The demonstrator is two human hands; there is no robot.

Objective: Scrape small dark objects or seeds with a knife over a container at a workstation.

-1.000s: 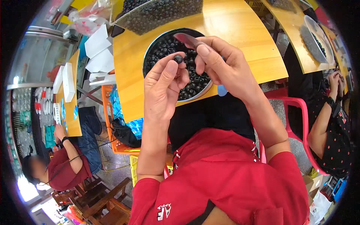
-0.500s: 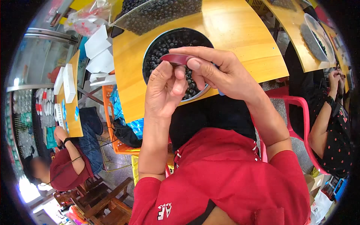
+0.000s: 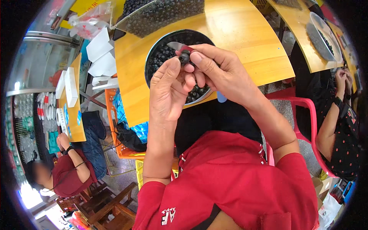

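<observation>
Above the round bowl (image 3: 203,37) of dark beads, my two hands meet. My right hand (image 3: 228,73) is closed around a small knife (image 3: 186,48) with a red handle, its short blade (image 3: 174,45) pointing left. A single dark round bead (image 3: 184,58) sits at the fingertips just below the handle. My left hand (image 3: 166,88) is closed, thumb and fingers pinching at this bead; the right thumb lies close beside it. Part of the finger contact is hidden. Many loose beads (image 3: 163,51) fill the bowl beneath.
A clear bin (image 3: 165,17) of dark beads stands at the table's far edge. The wooden table (image 3: 245,42) holds the bowl near my lap. Seated people work at left (image 3: 73,165) and right (image 3: 333,126). A pink chair (image 3: 312,115) and an orange crate (image 3: 111,115) flank me.
The knife has turned in my right hand, so its blade now shows past the red handle. A dark bead has come into view at the fingertips. My left hand has shifted slightly.
</observation>
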